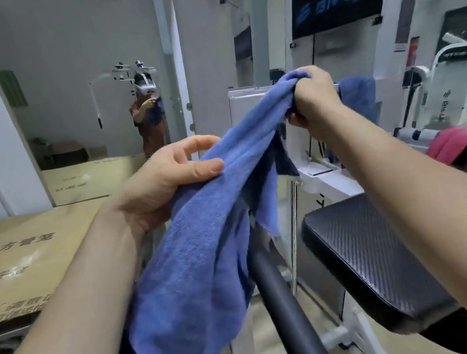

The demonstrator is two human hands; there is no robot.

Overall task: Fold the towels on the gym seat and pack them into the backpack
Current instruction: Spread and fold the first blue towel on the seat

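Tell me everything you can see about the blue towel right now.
The blue towel looks like soft terry cloth, bunched and unfolded. It hangs in the air left of the black padded seat. The right hand fists one end up high; the left hand grips it lower down with thumb on top. The rest droops in loose folds over the dark bar.

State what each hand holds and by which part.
Both hold the blue towel: the right hand fists a bunched upper end, the left hand grips it lower down, and the rest hangs loose.

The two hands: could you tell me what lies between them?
In the head view, the blue towel stretches bunched from the left hand up to the right hand.
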